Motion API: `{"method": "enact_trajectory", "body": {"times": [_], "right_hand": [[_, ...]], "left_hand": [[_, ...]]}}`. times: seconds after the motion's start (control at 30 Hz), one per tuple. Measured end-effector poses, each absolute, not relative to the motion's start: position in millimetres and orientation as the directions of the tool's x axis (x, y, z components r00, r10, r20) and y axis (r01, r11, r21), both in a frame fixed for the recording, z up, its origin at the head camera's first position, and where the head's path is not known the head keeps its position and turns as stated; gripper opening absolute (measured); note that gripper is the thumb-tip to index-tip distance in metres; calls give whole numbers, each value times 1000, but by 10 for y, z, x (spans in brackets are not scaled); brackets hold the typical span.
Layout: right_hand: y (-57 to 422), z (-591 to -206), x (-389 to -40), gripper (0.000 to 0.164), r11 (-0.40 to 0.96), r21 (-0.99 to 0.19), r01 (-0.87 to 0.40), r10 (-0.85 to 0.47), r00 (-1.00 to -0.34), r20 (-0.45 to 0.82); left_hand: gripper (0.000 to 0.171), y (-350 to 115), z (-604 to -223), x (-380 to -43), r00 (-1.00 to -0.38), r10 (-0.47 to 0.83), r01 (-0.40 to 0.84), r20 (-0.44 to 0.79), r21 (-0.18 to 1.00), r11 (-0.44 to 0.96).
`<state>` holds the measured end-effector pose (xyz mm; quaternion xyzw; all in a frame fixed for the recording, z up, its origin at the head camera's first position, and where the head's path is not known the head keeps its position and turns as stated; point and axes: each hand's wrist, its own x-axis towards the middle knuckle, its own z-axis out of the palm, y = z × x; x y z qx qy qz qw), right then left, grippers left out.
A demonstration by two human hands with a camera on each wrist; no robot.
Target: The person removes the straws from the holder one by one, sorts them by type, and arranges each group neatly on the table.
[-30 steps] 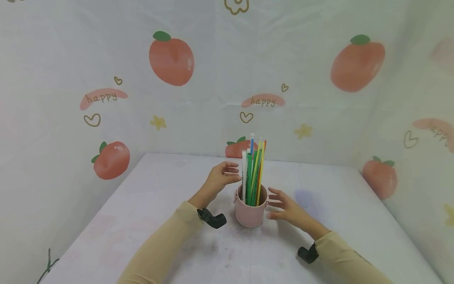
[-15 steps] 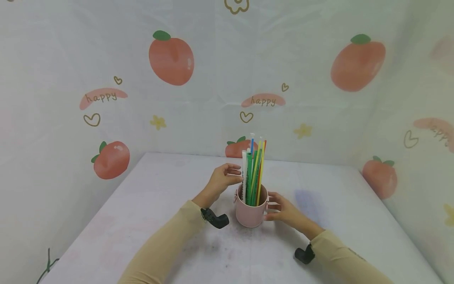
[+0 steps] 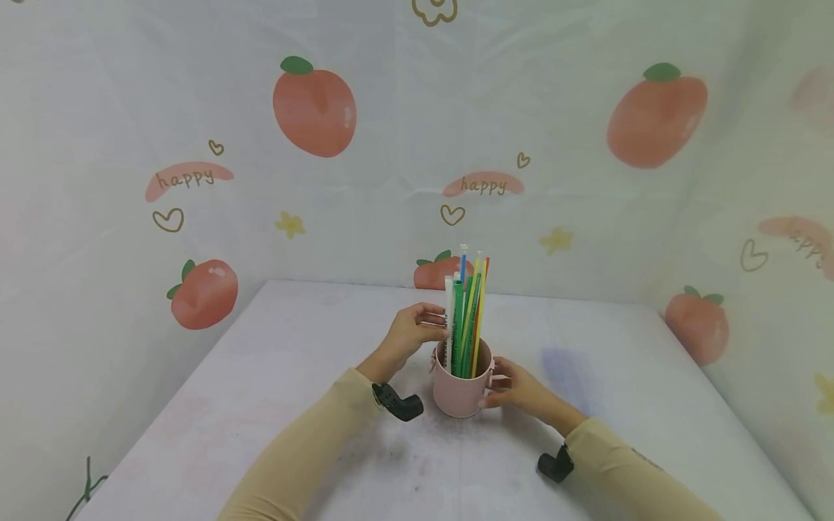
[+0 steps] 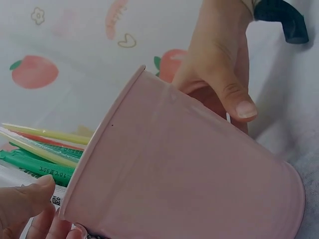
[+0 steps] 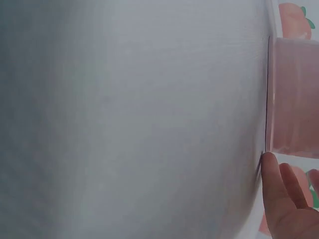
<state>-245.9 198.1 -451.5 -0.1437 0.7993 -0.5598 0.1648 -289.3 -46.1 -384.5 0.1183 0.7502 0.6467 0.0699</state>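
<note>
A pink bucket with small side handles stands upright on the table. Out of its mouth rise a white slim packet, a green slim packet with dark print, and several thin yellow, red and blue sticks. My left hand is at the upper left, its loosely bent fingers right at the white packet and the rim; in the left wrist view its thumb overlaps the packet. My right hand lies along the bucket's right side, thumb toward the front, with extended fingers at the wall near the base.
The white table has faint pink and bluish stains. Behind it hangs a white cloth printed with fruit, hearts and words. A black camera mount sits on each wrist, and a green cord shows at the left edge.
My right hand has moved left, from beside the bucket to its wall. My left hand has shifted slightly right and down to the white packet. The bucket stays in place.
</note>
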Motion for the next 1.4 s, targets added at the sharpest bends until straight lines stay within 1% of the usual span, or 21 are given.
{"method": "enact_trajectory", "body": {"times": [0.1,0.27,0.4,0.6,0.93,1.13,1.3,1.4], "right_hand": [[1984,-4527,-2476,90,330,-942,-56,-426,-900,-95],[1980,-4547,-2505,86,337,-937,-93,-450,-890,-74],[1968,-4560,-2530,86,359,-928,-97,-454,-887,-83],[1946,-4569,-2570,85,413,-907,-80,-438,-891,-120],[1911,-4574,-2605,77,454,-888,-66,-422,-894,-149],[1879,-4557,-2601,77,490,-868,-78,-425,-891,-160],[1856,-4559,-2603,76,534,-842,-73,-392,-904,-170],[1840,-4572,-2610,77,534,-842,-71,-386,-907,-168]], "left_hand": [[40,-450,-3841,-2890,-963,267,80,43,988,128],[39,-434,-3847,-2881,-964,263,79,40,987,139],[38,-426,-3870,-2886,-964,264,72,36,989,131],[38,-419,-3889,-2894,-963,268,67,37,992,106],[36,-406,-3900,-2902,-964,264,69,38,991,110],[37,-401,-3907,-2895,-964,263,62,31,992,111],[39,-401,-3915,-2893,-963,266,65,35,993,103],[38,-404,-3919,-2895,-962,270,65,35,993,102]]}}
